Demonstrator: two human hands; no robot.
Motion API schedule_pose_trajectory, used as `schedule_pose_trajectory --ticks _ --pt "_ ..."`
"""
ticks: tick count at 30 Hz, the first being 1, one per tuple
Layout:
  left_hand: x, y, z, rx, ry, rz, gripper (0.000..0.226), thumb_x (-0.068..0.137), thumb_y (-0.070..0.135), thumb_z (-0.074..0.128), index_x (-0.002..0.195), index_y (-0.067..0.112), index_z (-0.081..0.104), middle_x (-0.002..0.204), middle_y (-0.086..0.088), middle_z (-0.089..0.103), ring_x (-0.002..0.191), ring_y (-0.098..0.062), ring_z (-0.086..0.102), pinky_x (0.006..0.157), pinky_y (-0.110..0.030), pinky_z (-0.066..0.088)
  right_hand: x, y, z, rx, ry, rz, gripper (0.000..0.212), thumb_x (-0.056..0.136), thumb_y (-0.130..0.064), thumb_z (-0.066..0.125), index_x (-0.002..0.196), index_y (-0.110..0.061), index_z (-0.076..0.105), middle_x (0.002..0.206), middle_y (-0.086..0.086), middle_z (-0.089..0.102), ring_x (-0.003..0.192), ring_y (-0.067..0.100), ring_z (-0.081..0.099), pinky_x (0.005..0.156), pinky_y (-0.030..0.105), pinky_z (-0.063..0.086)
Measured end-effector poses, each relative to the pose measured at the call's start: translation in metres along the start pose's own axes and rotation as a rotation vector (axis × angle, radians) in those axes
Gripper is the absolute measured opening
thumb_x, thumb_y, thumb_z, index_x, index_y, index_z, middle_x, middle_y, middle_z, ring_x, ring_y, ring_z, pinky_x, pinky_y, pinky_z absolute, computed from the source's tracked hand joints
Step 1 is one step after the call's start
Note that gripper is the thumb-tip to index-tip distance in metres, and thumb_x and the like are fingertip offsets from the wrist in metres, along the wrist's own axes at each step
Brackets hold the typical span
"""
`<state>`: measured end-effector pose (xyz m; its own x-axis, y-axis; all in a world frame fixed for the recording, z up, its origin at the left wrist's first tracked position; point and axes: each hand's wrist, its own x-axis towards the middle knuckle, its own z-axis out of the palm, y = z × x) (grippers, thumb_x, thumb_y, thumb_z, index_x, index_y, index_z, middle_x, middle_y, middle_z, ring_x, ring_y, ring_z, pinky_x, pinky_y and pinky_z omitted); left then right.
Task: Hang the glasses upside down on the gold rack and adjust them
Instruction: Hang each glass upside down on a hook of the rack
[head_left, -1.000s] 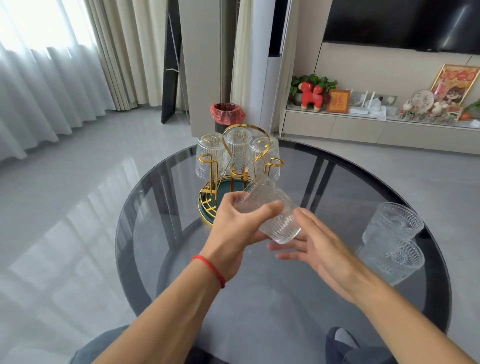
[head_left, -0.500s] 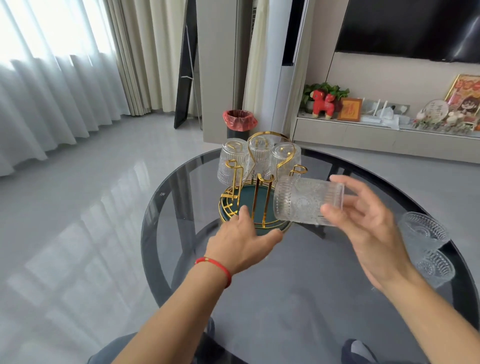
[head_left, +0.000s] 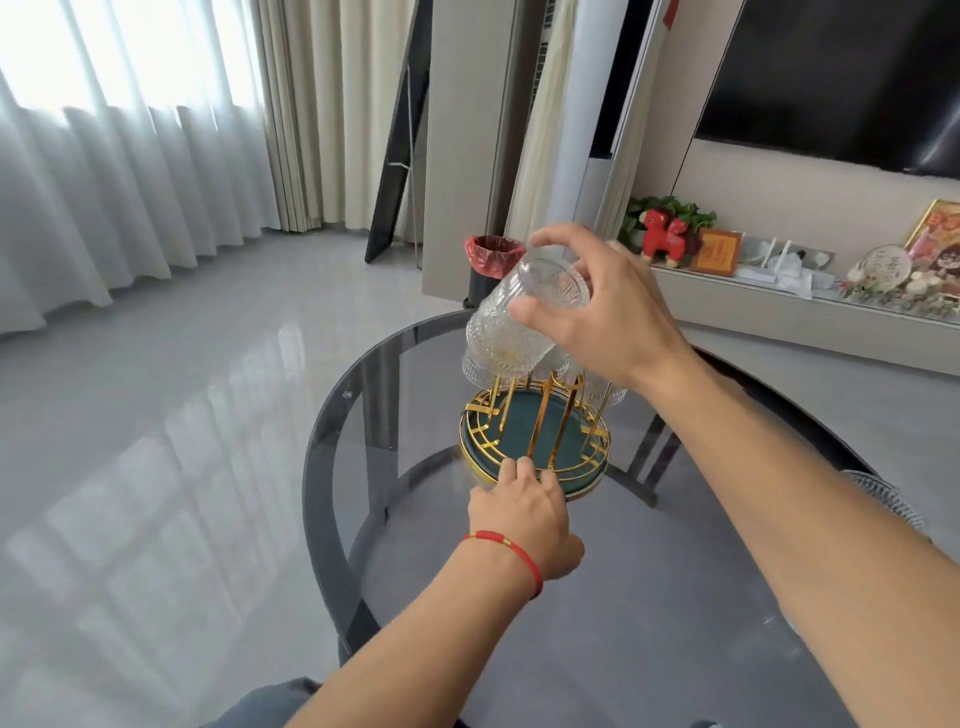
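The gold rack with its round green base stands on the dark glass table. My right hand grips the base end of a ribbed clear glass, held mouth-down and tilted over the rack's near-left prongs. Other hung glasses are mostly hidden behind it; only their rims show. My left hand, wearing a red string bracelet, rests with its fingers on the front rim of the rack's base.
Another clear glass peeks out at the table's right edge behind my right forearm. Beyond the table are a red-lined bin, a low TV shelf with ornaments and curtains on the left.
My right hand lifted the glass from a sideways hold to mouth-down above the rack. My left hand moved forward onto the rack's base rim. The camera came closer.
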<state>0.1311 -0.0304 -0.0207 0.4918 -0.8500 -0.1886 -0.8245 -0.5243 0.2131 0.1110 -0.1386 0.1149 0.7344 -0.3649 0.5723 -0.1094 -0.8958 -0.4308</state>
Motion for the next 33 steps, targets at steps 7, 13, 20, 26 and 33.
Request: schedule_pose_trajectory --ticks 7,13,20,26,33 --pt "0.0 -0.002 -0.003 -0.019 0.01 0.006 0.057 0.098 0.048 0.058 0.139 0.01 0.048 0.138 -0.012 0.047 0.131 -0.03 0.043 0.102 -0.05 0.048 0.007 0.015 0.03 -0.115 -0.042 0.054 0.069 0.077 -0.055 0.081 0.133 -0.026 0.052 0.111 -0.01 0.052 0.105 0.013 0.05 0.087 0.028 0.036" --pt "-0.002 -0.001 -0.004 -0.031 0.019 -0.006 0.05 0.098 0.043 0.057 0.135 0.011 0.051 0.138 -0.011 0.047 0.132 -0.028 0.042 0.099 -0.048 0.047 -0.001 0.025 0.054 -0.193 -0.097 0.123 0.062 0.074 -0.055 0.08 0.117 -0.025 0.046 0.099 -0.003 0.054 0.093 0.021 0.051 0.078 0.033 0.037" --pt "-0.001 0.001 -0.004 -0.038 0.054 -0.01 0.047 0.098 0.042 0.056 0.135 0.012 0.053 0.137 -0.01 0.049 0.13 -0.027 0.045 0.095 -0.046 0.048 -0.008 0.033 0.065 -0.226 -0.118 0.112 0.061 0.078 -0.058 0.08 0.108 -0.023 0.039 0.094 -0.001 0.058 0.083 0.025 0.054 0.072 0.033 0.037" --pt "0.001 0.0 0.0 -0.031 0.082 0.008 0.047 0.097 0.043 0.057 0.132 0.013 0.053 0.134 -0.01 0.05 0.126 -0.028 0.047 0.091 -0.045 0.049 -0.013 0.031 0.067 -0.369 -0.113 0.058 0.06 0.087 -0.065 0.07 0.11 -0.016 0.043 0.088 0.001 0.059 0.077 0.025 0.056 0.067 0.034 0.039" --pt "0.005 0.006 -0.003 -0.227 0.263 0.012 0.033 0.09 0.036 0.058 0.114 0.014 0.063 0.114 -0.007 0.062 0.11 -0.03 0.06 0.074 -0.037 0.046 -0.04 0.038 0.052 -0.386 -0.039 -0.01 0.042 0.099 -0.056 0.055 0.106 -0.016 0.043 0.089 0.0 0.06 0.081 0.025 0.058 0.079 0.042 0.049"
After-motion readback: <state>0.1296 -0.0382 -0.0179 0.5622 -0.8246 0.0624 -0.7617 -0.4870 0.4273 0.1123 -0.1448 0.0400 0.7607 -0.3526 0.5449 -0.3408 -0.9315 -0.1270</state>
